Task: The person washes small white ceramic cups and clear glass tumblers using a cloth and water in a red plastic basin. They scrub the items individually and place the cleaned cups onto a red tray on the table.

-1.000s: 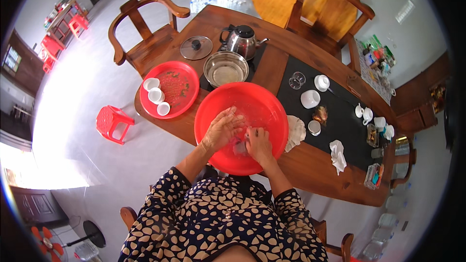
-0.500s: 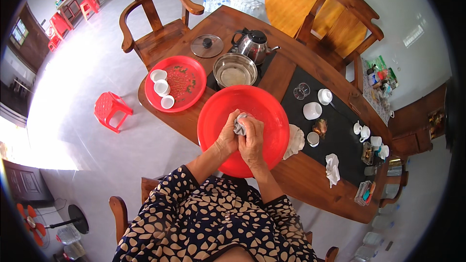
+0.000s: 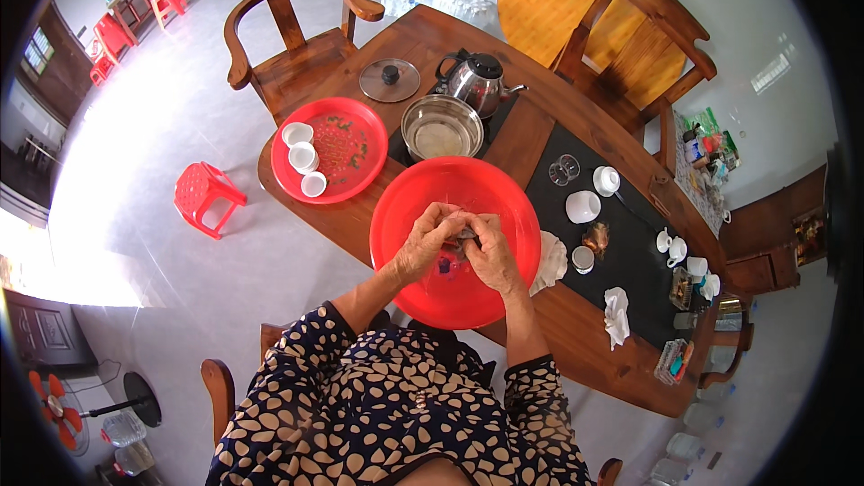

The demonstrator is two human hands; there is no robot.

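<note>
Over a large red basin [image 3: 396,283] at the table's near edge, my two hands are close together. My left hand [image 3: 427,241] is closed on one side of a crumpled greyish cloth [image 3: 467,234], and my right hand [image 3: 492,255] grips its other side. Most of the cloth is hidden by my fingers. A small dark patch shows on the basin floor below the hands. Left of the basin, a red round tray [image 3: 373,175] bears white cups [image 3: 303,157] and a printed pattern. Behind the basin stands a steel pot [image 3: 442,128] with a shiny rim.
A steel kettle [image 3: 475,85] and a glass lid [image 3: 390,79] lie farther back. A pale cloth [image 3: 551,263] touches the basin's right side. White bowls [image 3: 583,207], a glass cup [image 3: 564,169] and crumpled tissue [image 3: 616,317] are on the right. A red stool [image 3: 209,198] stands on the floor.
My hands have moved slightly apart and the wrists have spread. The cloth, bunched between both hands before, now shows less, held between the fingertips. The view has shifted slightly.
</note>
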